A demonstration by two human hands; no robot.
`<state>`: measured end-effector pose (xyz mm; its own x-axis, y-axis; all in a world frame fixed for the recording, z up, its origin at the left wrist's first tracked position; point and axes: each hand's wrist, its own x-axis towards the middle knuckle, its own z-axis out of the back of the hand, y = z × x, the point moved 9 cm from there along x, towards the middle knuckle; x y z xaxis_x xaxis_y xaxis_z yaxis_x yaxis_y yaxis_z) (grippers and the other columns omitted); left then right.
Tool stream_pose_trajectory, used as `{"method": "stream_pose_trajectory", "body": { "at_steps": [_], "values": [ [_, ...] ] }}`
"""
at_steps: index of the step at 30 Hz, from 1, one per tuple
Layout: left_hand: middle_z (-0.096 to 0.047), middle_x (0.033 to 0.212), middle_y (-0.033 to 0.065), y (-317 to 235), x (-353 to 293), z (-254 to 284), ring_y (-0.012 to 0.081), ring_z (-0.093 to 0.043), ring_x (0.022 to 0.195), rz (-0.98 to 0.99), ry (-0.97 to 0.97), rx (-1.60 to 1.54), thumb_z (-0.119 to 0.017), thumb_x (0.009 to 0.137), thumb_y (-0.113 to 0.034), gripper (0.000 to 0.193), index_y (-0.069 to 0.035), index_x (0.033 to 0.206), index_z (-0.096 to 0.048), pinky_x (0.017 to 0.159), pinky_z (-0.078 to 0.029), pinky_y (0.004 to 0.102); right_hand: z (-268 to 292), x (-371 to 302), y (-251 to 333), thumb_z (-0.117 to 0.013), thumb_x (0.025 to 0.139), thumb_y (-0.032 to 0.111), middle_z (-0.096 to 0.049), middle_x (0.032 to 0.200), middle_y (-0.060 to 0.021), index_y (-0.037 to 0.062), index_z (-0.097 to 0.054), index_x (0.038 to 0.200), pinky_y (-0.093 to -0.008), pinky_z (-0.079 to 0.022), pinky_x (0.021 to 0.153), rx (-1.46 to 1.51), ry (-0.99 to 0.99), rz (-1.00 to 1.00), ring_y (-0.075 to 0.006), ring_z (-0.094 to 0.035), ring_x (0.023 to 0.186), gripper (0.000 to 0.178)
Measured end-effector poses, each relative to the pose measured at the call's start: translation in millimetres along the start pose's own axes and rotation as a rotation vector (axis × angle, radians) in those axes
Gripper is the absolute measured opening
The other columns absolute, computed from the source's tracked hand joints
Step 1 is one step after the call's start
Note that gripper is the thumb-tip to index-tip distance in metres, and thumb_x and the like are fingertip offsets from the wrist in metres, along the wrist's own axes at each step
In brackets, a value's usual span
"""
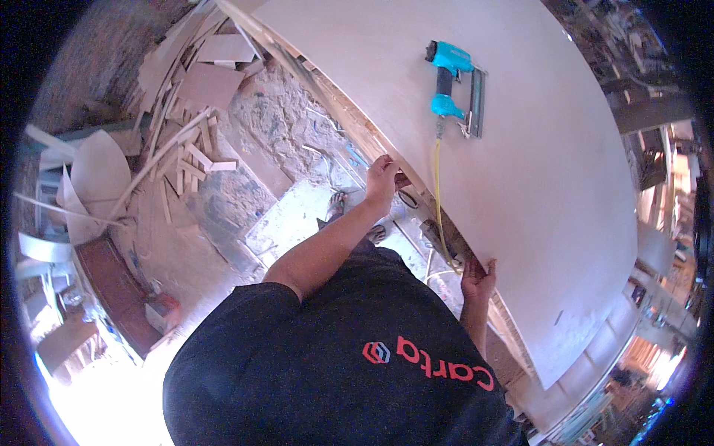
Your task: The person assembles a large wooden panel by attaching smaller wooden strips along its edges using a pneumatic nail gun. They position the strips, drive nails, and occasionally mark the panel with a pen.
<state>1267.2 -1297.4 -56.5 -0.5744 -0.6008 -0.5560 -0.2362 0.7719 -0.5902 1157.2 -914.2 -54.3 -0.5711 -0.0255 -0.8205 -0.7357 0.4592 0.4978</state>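
A large pale panel (535, 186) lies in front of me, its near edge running slantwise from upper left to lower right. Along that edge shows a rough, light wooden frame (349, 111). My left hand (383, 183) is closed on the panel's edge, its fingers partly hidden behind the wood. Farther right, my right hand (478, 282) grips the same edge, thumb uppermost and fingers mostly out of sight beneath. On the panel rests a teal and black nail gun (451, 82), beyond both hands. Its yellow air hose (437, 178) drops over the edge between them.
Offcuts and strips of wood (195, 163) are heaped on the dusty floor at left. A curved brown piece (115, 290) and a red object (162, 312) are at lower left. My sandalled foot (338, 202) stands below the panel's edge. Cluttered shelving (654, 149) lines the right.
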Motion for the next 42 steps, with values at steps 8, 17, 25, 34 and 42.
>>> {"method": "stream_pose_trajectory", "body": {
  "at_steps": [8,17,25,34,42],
  "values": [
    [-0.064,0.114,0.0107,20.9,7.5,6.4,0.0272,-0.068,0.099,0.195,0.26,-0.282,-0.055,0.101,-0.019,0.026,-0.004,0.122,-0.054,0.087,-0.059,0.0404,-47.6,-16.6,-22.6,-0.065,0.094,0.04,-0.064,0.12,-0.0153,0.0019,-0.056,0.123,-0.0458,-0.052,0.1,0.003,0.079,0.007,-0.0287,-0.065,0.107,0.049],
    [-0.064,0.111,0.0103,19.8,5.7,2.4,0.0266,-0.067,0.099,0.164,0.28,-0.325,-0.051,0.103,-0.019,0.023,-0.005,0.12,-0.057,0.091,-0.059,0.0402,-42.4,-6.5,-16.3,-0.066,0.093,0.036,-0.066,0.115,-0.015,0.0016,-0.058,0.119,-0.0429,-0.057,0.095,-0.011,0.157,0.128,-0.0279,-0.067,0.104,0.044],
    [-0.065,0.107,0.0104,17.7,8.4,-8.9,0.0263,-0.067,0.096,0.19,0.224,-0.313,-0.052,0.103,-0.022,0.022,-0.006,0.117,-0.058,0.091,-0.058,0.0417,-36.6,-4.4,-20.1,-0.045,0.104,0.038,-0.06,0.128,-0.0153,0.0036,-0.05,0.132,-0.0479,-0.051,0.1,-0.017,0.109,0.162,-0.0341,-0.059,0.118,0.045],
    [-0.066,0.109,0.0128,25.1,9.6,-5.8,0.0276,-0.067,0.102,0.182,0.264,-0.334,-0.048,0.104,-0.022,0.025,-0.004,0.12,-0.055,0.087,-0.059,0.0399,-31.5,-10.1,-21.2,-0.063,0.094,0.041,-0.062,0.116,-0.0146,0.0033,-0.055,0.123,-0.0438,-0.053,0.098,-0.069,0.057,0.171,-0.0294,-0.062,0.107,0.048],
    [-0.066,0.103,0.0084,16.3,6.8,-4.3,0.0228,-0.067,0.093,0.135,0.172,-0.207,-0.05,0.103,-0.021,0.017,-0.008,0.108,-0.06,0.084,-0.059,0.0376,-37.1,-9.3,-26.8,-0.065,0.094,0.041,-0.067,0.105,-0.013,0.0057,-0.059,0.117,-0.0423,-0.056,0.09,-0.049,0.212,0.162,-0.0274,-0.067,0.096,0.042]
  ]
}}
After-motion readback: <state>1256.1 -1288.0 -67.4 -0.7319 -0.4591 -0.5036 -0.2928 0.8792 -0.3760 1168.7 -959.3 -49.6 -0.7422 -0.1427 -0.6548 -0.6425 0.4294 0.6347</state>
